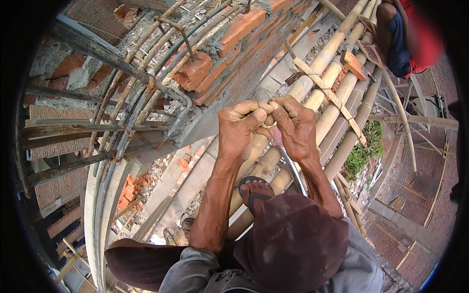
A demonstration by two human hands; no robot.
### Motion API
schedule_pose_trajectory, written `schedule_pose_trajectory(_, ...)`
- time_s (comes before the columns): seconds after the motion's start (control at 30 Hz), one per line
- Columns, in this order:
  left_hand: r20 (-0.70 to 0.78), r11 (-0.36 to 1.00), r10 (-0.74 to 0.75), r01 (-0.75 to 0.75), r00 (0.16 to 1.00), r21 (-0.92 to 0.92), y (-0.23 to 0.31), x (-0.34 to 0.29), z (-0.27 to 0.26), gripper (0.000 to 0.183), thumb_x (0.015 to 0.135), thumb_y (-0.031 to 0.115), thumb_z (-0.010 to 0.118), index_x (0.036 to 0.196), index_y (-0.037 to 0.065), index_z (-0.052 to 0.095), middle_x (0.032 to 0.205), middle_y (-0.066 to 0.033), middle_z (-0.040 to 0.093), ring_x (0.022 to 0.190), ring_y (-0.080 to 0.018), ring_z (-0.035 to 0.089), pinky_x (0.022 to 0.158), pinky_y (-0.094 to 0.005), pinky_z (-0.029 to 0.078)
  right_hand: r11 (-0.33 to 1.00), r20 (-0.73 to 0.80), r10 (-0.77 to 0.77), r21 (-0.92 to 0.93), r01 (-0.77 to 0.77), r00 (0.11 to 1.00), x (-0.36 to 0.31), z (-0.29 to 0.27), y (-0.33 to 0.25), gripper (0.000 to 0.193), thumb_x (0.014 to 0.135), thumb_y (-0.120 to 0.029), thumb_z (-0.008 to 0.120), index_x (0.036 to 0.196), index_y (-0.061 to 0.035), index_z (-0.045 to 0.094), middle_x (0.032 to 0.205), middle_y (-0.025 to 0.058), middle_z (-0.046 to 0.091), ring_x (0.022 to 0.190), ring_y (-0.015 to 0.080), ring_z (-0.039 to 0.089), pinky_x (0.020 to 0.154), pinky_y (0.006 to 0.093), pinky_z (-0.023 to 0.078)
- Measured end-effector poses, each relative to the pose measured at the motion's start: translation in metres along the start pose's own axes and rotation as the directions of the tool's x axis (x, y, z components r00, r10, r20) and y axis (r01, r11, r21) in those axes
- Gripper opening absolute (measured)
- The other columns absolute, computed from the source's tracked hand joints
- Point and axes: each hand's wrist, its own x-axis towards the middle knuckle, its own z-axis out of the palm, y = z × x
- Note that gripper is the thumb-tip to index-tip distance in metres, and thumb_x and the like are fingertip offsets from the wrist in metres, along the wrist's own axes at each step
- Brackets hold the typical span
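As the left hand (238,128) met the right hand (296,126), bamboo poles (329,48) lay below.
Each grip was clenched; anything pinched was too small to tell.

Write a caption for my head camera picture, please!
Bare left hand and right hand meet over round tan bamboo poles near a red brick wall.

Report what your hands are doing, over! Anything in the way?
Left hand, right hand: pinching close together. Anything between them: too small to tell. Bamboo poles below; nothing blocking hands.
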Motion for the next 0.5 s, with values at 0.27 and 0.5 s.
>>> schedule_pose_trajectory(0.27,-0.136,1.000,-0.003,0.003,0.991,0.002,-0.005,0.006,-0.014,0.019,0.090,0.009,0.067,0.097,-0.008,0.068,0.079,-0.0120,0.068,0.069,-0.0170,0.064,0.064,-0.0280,0.053,0.925,0.207,-0.106,-0.338,0.172,0.973,-0.008,0.003,-0.001,0.038,0.093,-0.014,0.062,0.125,0.0052,0.053,0.092,0.0195,0.064,0.080,0.0295,0.063,0.072,0.0369,0.050)
schedule_pose_trajectory(0.5,-0.128,0.836,0.417,-0.325,0.900,0.441,-0.011,0.016,-0.016,0.028,0.097,0.020,0.059,0.094,-0.007,0.063,0.071,-0.0094,0.061,0.060,-0.0176,0.058,0.066,-0.0358,0.055,0.815,0.300,-0.141,-0.507,0.282,0.944,-0.013,0.011,0.014,0.034,0.093,-0.009,0.062,0.126,-0.0056,0.057,0.085,0.0207,0.064,0.079,0.0379,0.065,0.068,0.0406,0.051)
